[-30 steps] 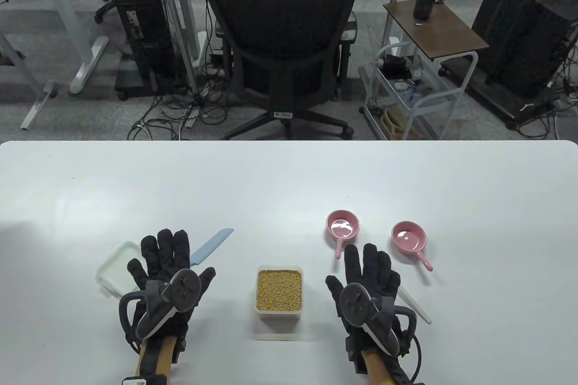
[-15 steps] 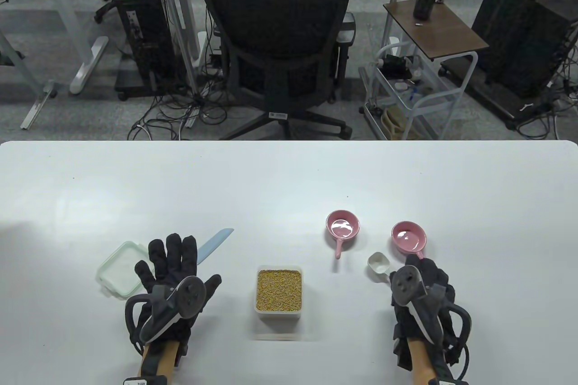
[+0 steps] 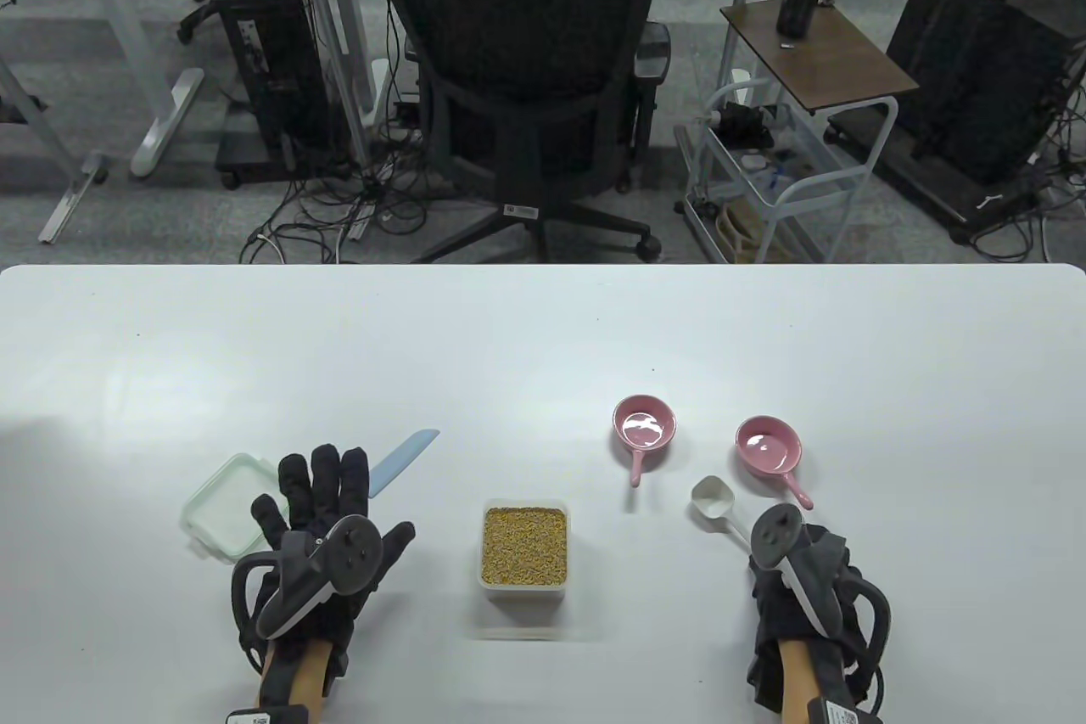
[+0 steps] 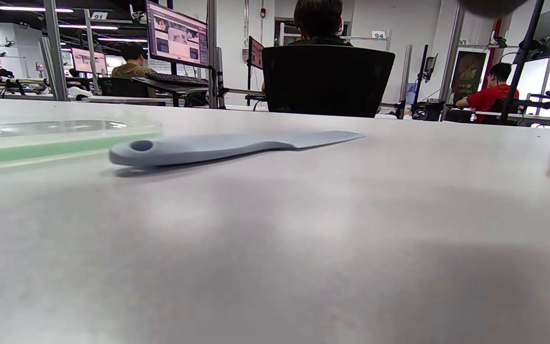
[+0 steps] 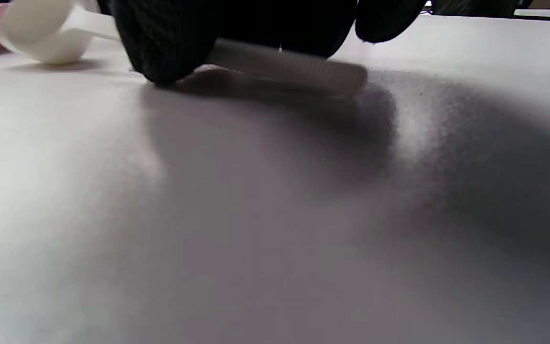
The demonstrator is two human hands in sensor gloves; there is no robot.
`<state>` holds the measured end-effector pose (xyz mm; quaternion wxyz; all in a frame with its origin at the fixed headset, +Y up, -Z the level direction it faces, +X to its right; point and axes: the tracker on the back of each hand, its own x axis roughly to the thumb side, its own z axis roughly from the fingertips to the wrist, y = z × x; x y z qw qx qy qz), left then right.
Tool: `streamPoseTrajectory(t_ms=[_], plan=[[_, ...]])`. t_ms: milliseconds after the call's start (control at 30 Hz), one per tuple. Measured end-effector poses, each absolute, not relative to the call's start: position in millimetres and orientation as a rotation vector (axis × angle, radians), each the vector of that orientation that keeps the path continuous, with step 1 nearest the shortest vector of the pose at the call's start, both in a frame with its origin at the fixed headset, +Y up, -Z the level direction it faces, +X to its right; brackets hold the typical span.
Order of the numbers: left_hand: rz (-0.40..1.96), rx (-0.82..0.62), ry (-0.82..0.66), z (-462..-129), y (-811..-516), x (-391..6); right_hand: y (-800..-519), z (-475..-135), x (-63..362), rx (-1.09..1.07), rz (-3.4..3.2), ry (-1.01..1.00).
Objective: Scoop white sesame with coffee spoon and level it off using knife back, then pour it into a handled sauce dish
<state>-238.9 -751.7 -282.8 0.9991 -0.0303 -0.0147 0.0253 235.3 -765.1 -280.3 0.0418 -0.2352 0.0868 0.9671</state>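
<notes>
A white coffee spoon lies right of centre, its bowl toward the pink dishes. My right hand sits curled over its handle. In the right wrist view the gloved fingers pinch the ribbed handle, with the bowl at top left. The square tub of sesame stands open in the middle. Two pink handled sauce dishes hold nothing. My left hand lies flat, fingers straight, over the handle of the pale blue knife. The knife rests on the table.
The tub's clear lid with a green rim lies left of my left hand and shows again beside the knife. Beyond the white table's far edge stand an office chair and a cart.
My right hand has moved right from beside the sesame tub to the spoon's handle and curled onto it, uncovering the spoon's bowl. My left hand has barely shifted.
</notes>
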Motion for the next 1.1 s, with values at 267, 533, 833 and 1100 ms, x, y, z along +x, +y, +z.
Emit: streamPoseTrajectory(t_ms=[267, 533, 833, 1100], plan=[[0.070, -0.058, -0.042, -282.7, -751.9, -238.2, -711.2, -269.7, 216.5, -0.452, 2.818, -0.073], [0.046, -0.084, -0.058, -283.8, -756.5, -235.4, -673.7, -264.0, 162.8, -0.100, 2.285, -0.381], [0.112, -0.062, -0.123, -284.3, -757.5, -232.1, -718.1, -270.0, 137.0, -0.005, 2.476, -0.385], [0.280, -0.105, -0.339, -284.8, -758.0, -198.1, -703.1, -258.8, 124.4, 0.224, 2.727, -0.442]])
